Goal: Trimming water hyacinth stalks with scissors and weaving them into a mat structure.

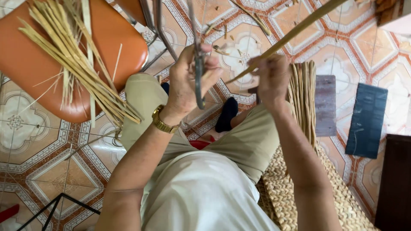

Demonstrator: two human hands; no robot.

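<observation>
Fingers of the left hand [188,81] are closing around a dark, narrow blade [199,81], held upright. The right hand [272,79] is pinching the near end of a long bamboo strip [295,30], which is slanting away to the far right above the tiled floor [51,171]. Splitting cleanly probably means keeping the blade centred in the strip's end and feeding slowly. Finished strips [72,60] are lying on an orange stool [25,72] at the left.

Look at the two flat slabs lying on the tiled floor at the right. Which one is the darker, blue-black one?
The outer slab, farther to the right, is the blue-black one. The grey slab beside the woven bundle is paler and lies nearer the right hand.
</observation>
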